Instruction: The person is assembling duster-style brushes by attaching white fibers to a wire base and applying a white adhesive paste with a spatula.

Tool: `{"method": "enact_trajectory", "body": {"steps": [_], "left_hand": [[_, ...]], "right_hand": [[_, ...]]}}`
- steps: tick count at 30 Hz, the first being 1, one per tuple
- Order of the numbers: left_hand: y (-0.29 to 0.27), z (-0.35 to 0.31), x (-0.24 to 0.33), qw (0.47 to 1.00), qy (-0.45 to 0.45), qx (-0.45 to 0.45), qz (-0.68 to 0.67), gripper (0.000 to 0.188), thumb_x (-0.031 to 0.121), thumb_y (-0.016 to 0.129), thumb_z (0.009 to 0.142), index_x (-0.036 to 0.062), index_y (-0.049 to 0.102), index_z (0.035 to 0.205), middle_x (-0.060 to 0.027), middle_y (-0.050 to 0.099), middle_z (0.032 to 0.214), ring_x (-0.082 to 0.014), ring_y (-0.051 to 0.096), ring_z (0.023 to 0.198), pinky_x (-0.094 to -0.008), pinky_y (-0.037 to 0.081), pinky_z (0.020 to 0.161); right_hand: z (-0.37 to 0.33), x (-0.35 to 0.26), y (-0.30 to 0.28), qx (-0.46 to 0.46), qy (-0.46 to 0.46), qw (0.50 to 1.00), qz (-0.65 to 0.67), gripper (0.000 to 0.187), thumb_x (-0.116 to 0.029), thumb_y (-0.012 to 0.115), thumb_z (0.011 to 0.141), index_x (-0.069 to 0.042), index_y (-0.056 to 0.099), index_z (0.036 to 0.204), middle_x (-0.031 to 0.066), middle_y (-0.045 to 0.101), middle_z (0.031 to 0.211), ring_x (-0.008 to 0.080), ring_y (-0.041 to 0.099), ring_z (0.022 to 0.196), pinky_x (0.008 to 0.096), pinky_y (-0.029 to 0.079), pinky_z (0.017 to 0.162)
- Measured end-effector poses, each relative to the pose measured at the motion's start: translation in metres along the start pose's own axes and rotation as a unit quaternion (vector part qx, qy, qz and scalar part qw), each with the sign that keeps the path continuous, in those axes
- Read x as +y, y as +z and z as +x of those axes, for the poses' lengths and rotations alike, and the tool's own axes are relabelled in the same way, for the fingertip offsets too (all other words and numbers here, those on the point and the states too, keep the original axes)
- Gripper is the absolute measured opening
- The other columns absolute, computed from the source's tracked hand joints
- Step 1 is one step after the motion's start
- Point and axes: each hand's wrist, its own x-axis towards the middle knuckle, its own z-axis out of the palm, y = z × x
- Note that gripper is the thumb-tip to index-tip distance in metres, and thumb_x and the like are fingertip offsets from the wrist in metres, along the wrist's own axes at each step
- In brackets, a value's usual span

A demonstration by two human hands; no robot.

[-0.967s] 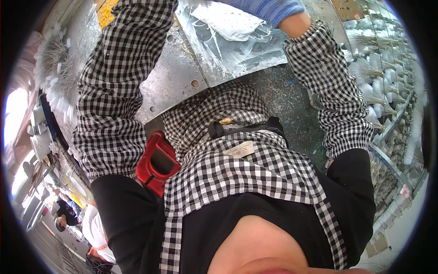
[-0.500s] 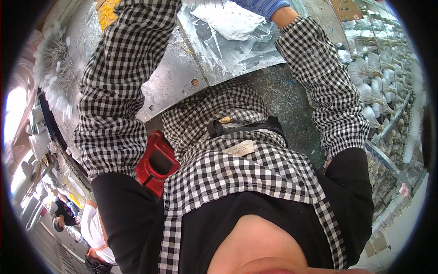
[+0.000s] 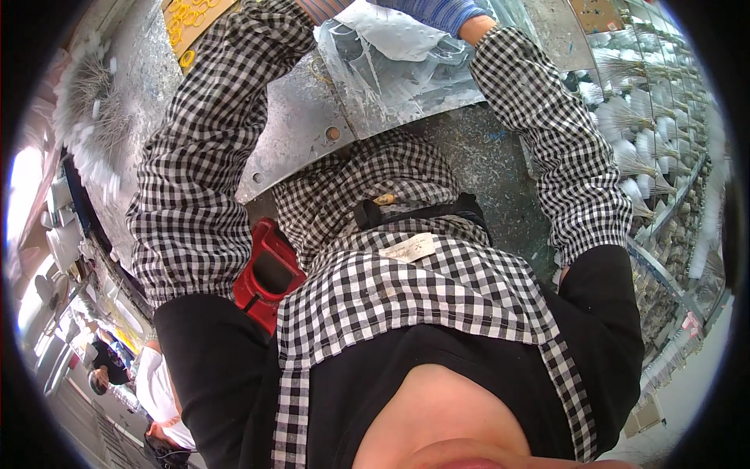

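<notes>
My left hand [image 3: 325, 8], in a striped knit glove, shows only in part at the top edge. To its right, my right hand [image 3: 440, 13] wears a blue striped glove. The picture's edge cuts off the fingers of both hands, so what they hold, if anything, is hidden. Between and just below them lies a thick white paste-like mass [image 3: 391, 33] on a smeared clear plastic sheet [image 3: 391, 90]. The sheet covers part of a metal worktop [image 3: 301, 125].
Yellow rings [image 3: 187, 17] lie on cardboard at the upper left. White bristle-like bundles with thin wires [image 3: 98, 105] stand at the left; many similar bundles [image 3: 644, 148] fill a rack on the right. A red plastic seat [image 3: 269, 273] is beside me. People [image 3: 160, 387] are at the lower left.
My left forearm has swung right, bringing part of the gloved left hand into view and uncovering more yellow rings. My right hand has shifted slightly left. Thin wire tips at the top edge no longer show.
</notes>
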Motion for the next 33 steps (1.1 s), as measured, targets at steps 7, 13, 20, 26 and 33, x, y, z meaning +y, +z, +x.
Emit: {"method": "enact_trajectory", "body": {"steps": [7,13,20,26,33], "left_hand": [[0.008,-0.004,-0.002,1.000,-0.018,-0.014,0.009,0.050,0.023,0.079,0.071,0.0106,0.061,0.116,-0.0112,0.066,0.108,-0.0339,0.058,0.107,-0.0467,0.049,0.093],[0.009,0.003,-0.001,0.998,-0.058,-0.022,0.009,0.048,0.014,0.075,0.073,0.0092,0.062,0.120,-0.0127,0.067,0.112,-0.0339,0.059,0.105,-0.0434,0.050,0.095],[-0.020,0.013,-0.013,0.942,-0.124,0.002,-0.311,0.048,0.001,0.066,0.077,0.0086,0.063,0.125,-0.0111,0.067,0.099,-0.0254,0.061,0.090,-0.0399,0.050,0.088],[-0.026,0.027,0.006,0.997,0.017,-0.049,0.065,0.033,0.019,0.074,0.078,0.0112,0.060,0.107,-0.0078,0.065,0.101,-0.0291,0.060,0.099,-0.0430,0.052,0.086],[-0.016,0.021,0.014,0.986,0.031,-0.139,0.084,0.041,0.024,0.074,0.081,0.0168,0.062,0.120,-0.0040,0.068,0.107,-0.0263,0.062,0.105,-0.0428,0.053,0.088]], "right_hand": [[-0.004,0.032,0.031,-0.024,-0.014,0.998,0.064,0.010,-0.013,0.044,0.101,-0.008,0.049,0.106,0.0037,0.054,0.096,0.0167,0.056,0.087,0.0276,0.049,0.081],[-0.019,0.046,0.056,0.090,-0.209,0.201,-0.953,0.028,-0.031,0.070,0.090,-0.005,0.066,0.100,0.0105,0.068,0.086,0.0230,0.064,0.080,0.0365,0.052,0.077],[-0.025,0.058,0.099,0.143,-0.146,0.302,-0.931,0.053,-0.042,0.075,0.091,0.001,0.068,0.122,0.0162,0.075,0.109,0.0232,0.069,0.102,0.0348,0.054,0.094],[-0.036,0.053,0.094,0.107,-0.154,0.291,-0.938,0.038,-0.033,0.070,0.096,-0.001,0.071,0.116,0.0148,0.075,0.109,0.0256,0.070,0.102,0.0353,0.055,0.092],[-0.025,0.027,0.028,-0.003,-0.239,0.199,-0.950,0.023,-0.023,0.070,0.095,-0.006,0.072,0.111,0.0108,0.075,0.106,0.0266,0.069,0.098,0.0357,0.053,0.089]]}}
